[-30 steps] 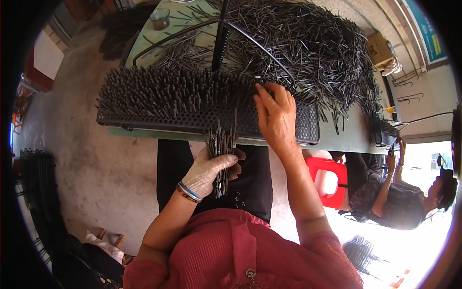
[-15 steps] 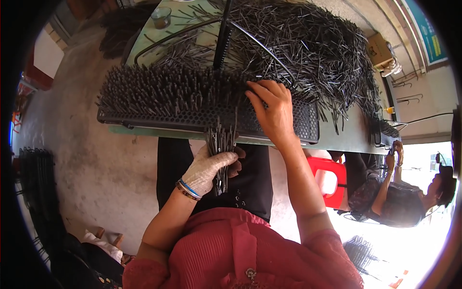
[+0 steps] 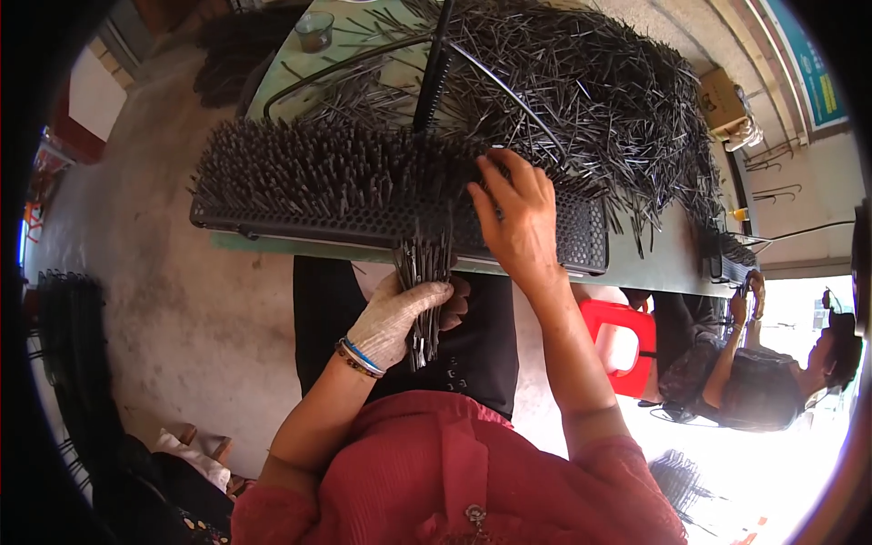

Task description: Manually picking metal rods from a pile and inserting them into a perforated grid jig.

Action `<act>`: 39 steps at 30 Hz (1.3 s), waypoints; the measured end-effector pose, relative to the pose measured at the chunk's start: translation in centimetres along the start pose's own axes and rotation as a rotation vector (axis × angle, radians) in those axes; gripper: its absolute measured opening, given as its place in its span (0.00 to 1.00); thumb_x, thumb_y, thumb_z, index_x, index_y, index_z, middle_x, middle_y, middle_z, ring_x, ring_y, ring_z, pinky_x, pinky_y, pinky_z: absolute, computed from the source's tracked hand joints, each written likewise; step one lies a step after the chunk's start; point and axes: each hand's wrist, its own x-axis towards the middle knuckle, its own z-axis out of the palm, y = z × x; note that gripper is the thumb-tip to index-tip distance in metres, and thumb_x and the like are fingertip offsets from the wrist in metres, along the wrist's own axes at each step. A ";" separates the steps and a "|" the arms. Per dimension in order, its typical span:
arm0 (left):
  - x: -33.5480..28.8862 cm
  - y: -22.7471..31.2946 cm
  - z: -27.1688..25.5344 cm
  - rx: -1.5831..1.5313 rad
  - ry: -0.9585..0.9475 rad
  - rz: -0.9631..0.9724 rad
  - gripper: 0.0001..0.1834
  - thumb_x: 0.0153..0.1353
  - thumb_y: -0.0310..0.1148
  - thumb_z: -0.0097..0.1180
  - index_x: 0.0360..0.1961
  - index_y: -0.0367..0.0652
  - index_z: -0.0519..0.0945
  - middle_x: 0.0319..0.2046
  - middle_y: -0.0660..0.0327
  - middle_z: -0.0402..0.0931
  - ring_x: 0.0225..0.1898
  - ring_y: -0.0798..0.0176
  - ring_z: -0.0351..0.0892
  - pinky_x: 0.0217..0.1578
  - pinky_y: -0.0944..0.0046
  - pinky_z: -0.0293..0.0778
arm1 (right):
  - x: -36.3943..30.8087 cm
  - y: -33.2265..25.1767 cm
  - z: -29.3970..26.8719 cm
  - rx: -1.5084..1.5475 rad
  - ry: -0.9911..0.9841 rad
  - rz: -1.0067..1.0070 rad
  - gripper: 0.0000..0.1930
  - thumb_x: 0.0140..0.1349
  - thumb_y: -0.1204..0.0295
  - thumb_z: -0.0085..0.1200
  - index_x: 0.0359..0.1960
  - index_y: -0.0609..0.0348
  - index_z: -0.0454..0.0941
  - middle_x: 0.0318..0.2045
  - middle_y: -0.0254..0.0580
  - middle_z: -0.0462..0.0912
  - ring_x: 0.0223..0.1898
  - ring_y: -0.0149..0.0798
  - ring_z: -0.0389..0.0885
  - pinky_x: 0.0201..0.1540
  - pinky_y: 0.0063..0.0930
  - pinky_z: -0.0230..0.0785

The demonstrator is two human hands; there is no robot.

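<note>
My left hand [image 3: 400,313], in a pale work glove, is closed around a bundle of thin black sticks [image 3: 424,263], held upright just off the table's near edge. Further up, my bare right hand [image 3: 520,213] hovers over a long black perforated tray [image 3: 581,232], its thumb and fingers bent and apart. No stick shows between them, though dark sticks lie behind the fingertips. Dense rows of black sticks [image 3: 300,168] stand upright in the tray's left and middle holes. Toward its right end bare holes show.
A big heap of loose black sticks [image 3: 590,100] covers the green table's back. A black metal frame [image 3: 434,82] rises behind the tray. A glass cup [image 3: 314,33] stands far left. To the right, another person [image 3: 754,381] works near a red stool [image 3: 627,363].
The table and tray have shifted slightly right in view. My right thumb and forefinger look further apart at the standing sticks. My left hand keeps its hold on the bundle.
</note>
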 end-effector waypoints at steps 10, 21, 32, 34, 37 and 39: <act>-0.6 0.2 -1.0 0.171 -0.114 0.094 0.16 0.59 0.27 0.57 0.49 0.38 0.74 0.35 0.58 0.80 0.30 0.68 0.79 0.30 0.68 0.78 | -1.0 -3.0 -1.4 0.657 -0.343 0.627 0.18 0.62 0.73 0.58 0.53 0.67 0.75 0.32 0.40 0.85 0.33 0.23 0.79 0.35 0.19 0.71; -1.7 -0.1 -1.5 0.105 -0.139 0.027 0.19 0.61 0.29 0.58 0.52 0.37 0.71 0.39 0.58 0.79 0.35 0.67 0.79 0.35 0.68 0.77 | 1.9 -3.1 1.7 0.491 0.133 0.252 0.16 0.56 0.78 0.62 0.47 0.61 0.79 0.34 0.46 0.84 0.34 0.39 0.84 0.37 0.28 0.76; -2.4 1.3 -2.1 -0.016 -0.067 0.063 0.17 0.62 0.32 0.57 0.51 0.38 0.72 0.37 0.59 0.78 0.33 0.68 0.79 0.33 0.69 0.76 | 2.2 -2.9 3.7 0.149 0.091 -0.160 0.13 0.48 0.74 0.66 0.38 0.57 0.82 0.36 0.37 0.80 0.36 0.40 0.75 0.41 0.33 0.65; -2.5 1.5 -2.1 -0.032 -0.100 0.130 0.18 0.62 0.32 0.58 0.51 0.38 0.72 0.37 0.59 0.78 0.33 0.68 0.79 0.33 0.68 0.77 | 2.1 -2.8 3.4 0.142 0.133 -0.127 0.14 0.49 0.75 0.66 0.39 0.59 0.82 0.36 0.38 0.80 0.35 0.41 0.76 0.39 0.33 0.67; -2.7 2.5 -1.2 -0.037 -0.119 0.271 0.22 0.61 0.32 0.60 0.53 0.37 0.69 0.38 0.57 0.77 0.34 0.67 0.79 0.34 0.67 0.77 | -0.2 -4.2 1.3 0.400 0.110 0.115 0.12 0.53 0.81 0.61 0.41 0.62 0.82 0.38 0.47 0.80 0.34 0.45 0.78 0.39 0.32 0.70; -3.5 3.5 1.2 -0.118 -0.040 0.412 0.22 0.61 0.27 0.60 0.54 0.38 0.69 0.39 0.57 0.77 0.35 0.66 0.79 0.35 0.64 0.77 | -4.0 -5.9 1.4 0.940 0.086 0.578 0.15 0.67 0.68 0.49 0.50 0.65 0.77 0.42 0.46 0.81 0.42 0.39 0.78 0.49 0.29 0.68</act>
